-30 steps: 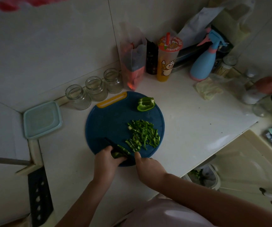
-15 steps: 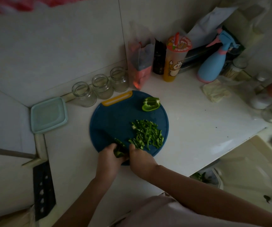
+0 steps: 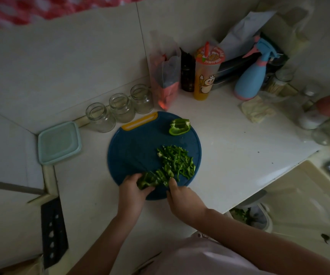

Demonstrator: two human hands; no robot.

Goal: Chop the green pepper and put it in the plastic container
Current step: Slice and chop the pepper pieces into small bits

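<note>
Mid-chop. We see the left hand (image 3: 132, 192) curled over the near end of a green pepper piece (image 3: 148, 181), pinning it to the blue cutting board (image 3: 132, 147) so it can't slide, we judge. The right hand (image 3: 183, 197) is curled, forefinger out, seemingly around a knife (image 3: 147, 168). The handle is hidden and the blade is only a faint dark streak just left of the pepper.

The chopped strips (image 3: 177, 161) are piled right of the hands, out of the cutting line. A spare pepper chunk (image 3: 179, 127) is parked at the board's far edge, probably waiting its turn. The plastic container (image 3: 59, 142) sits far left in the corner with its lid on and nothing in it yet.

The white counter (image 3: 229, 155) is dim. Three glass jars (image 3: 121, 108) line the tiled wall (image 3: 61, 66). A drink cup (image 3: 206, 72) and a blue spray bottle (image 3: 253, 80) are far right.
</note>
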